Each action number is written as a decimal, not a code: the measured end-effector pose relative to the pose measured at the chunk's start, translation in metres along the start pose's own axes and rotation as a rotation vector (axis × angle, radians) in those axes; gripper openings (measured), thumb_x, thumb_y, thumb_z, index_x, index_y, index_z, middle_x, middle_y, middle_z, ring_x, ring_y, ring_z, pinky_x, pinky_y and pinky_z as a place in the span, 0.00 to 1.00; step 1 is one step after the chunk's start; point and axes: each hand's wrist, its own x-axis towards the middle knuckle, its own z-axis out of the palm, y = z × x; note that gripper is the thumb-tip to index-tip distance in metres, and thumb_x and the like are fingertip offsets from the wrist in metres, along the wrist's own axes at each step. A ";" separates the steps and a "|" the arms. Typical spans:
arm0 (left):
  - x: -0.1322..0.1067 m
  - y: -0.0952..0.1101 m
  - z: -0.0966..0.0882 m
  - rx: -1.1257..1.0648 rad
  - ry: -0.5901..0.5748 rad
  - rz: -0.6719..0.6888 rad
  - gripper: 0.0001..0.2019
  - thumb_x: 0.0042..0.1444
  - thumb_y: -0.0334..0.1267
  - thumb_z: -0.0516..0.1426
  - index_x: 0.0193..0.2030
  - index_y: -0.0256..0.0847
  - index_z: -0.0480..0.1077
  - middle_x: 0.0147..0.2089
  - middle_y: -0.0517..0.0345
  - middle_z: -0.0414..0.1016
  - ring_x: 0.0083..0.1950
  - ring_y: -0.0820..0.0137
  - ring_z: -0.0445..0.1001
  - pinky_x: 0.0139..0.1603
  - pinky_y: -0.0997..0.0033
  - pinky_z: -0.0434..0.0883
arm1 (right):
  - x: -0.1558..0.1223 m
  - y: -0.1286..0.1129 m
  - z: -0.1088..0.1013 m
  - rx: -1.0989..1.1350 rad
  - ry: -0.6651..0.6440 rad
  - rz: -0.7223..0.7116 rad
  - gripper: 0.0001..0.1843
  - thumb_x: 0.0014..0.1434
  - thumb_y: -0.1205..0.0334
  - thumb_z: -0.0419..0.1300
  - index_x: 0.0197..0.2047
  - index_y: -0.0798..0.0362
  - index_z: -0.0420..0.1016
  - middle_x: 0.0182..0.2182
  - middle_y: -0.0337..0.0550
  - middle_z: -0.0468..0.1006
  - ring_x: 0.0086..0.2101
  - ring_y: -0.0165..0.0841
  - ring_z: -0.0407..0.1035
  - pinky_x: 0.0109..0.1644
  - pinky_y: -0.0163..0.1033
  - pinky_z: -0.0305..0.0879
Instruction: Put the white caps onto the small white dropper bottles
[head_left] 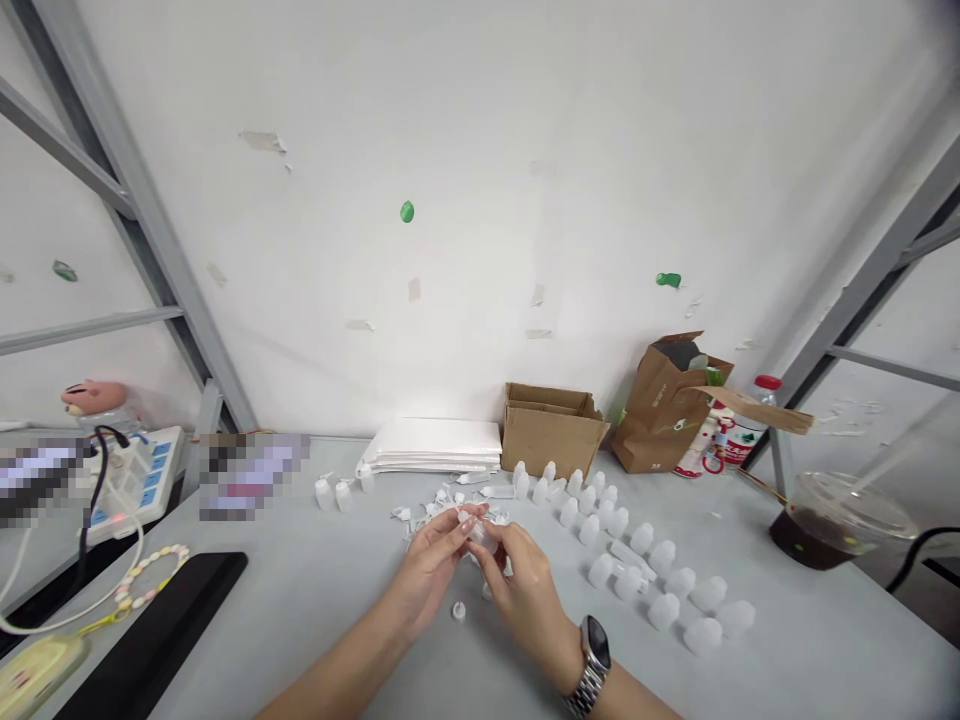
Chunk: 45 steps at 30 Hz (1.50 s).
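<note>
Over the middle of the desk, my left hand [433, 558] and my right hand [527, 578] meet around one small translucent plastic bottle [484, 536]. The fingers of my left hand pinch its upper left end, while my right hand grips the other side. Whether a cap sits on it is hard to make out. Behind my hands lies a loose pile of small white caps [442, 497], partly hidden. One single cap [459, 610] rests on the desk below my left hand. Several similar bottles [664, 556] stand in rough rows to the right, a few lying on their sides.
Three capped bottles [343, 495] stand at left. White flat stacked packets [431, 445], a cardboard box [553, 430] and a brown paper bag [652, 415] line the wall. A drink cup [832, 525] sits at far right; a black wrist rest [161, 635] and power strip [142, 480] at left.
</note>
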 end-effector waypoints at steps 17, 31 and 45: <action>0.000 0.006 -0.002 -0.009 -0.048 -0.051 0.14 0.46 0.43 0.60 0.38 0.37 0.75 0.25 0.56 0.72 0.26 0.72 0.66 0.35 0.68 0.63 | 0.021 -0.003 -0.008 1.036 -0.383 0.687 0.19 0.45 0.47 0.62 0.26 0.57 0.71 0.21 0.40 0.74 0.18 0.25 0.64 0.21 0.31 0.59; 0.000 0.006 -0.002 0.041 -0.006 -0.054 0.11 0.48 0.42 0.59 0.36 0.38 0.74 0.36 0.53 0.74 0.38 0.68 0.69 0.40 0.71 0.62 | 0.007 0.000 -0.003 0.381 -0.178 0.389 0.11 0.53 0.55 0.58 0.31 0.55 0.70 0.23 0.38 0.71 0.24 0.29 0.63 0.29 0.34 0.62; 0.002 -0.001 -0.007 -0.030 0.043 -0.104 0.12 0.46 0.40 0.60 0.37 0.38 0.75 0.42 0.51 0.75 0.49 0.63 0.67 0.51 0.66 0.60 | 0.002 0.002 0.003 -0.532 0.114 -0.439 0.09 0.58 0.70 0.52 0.26 0.55 0.66 0.18 0.39 0.64 0.21 0.31 0.56 0.24 0.37 0.49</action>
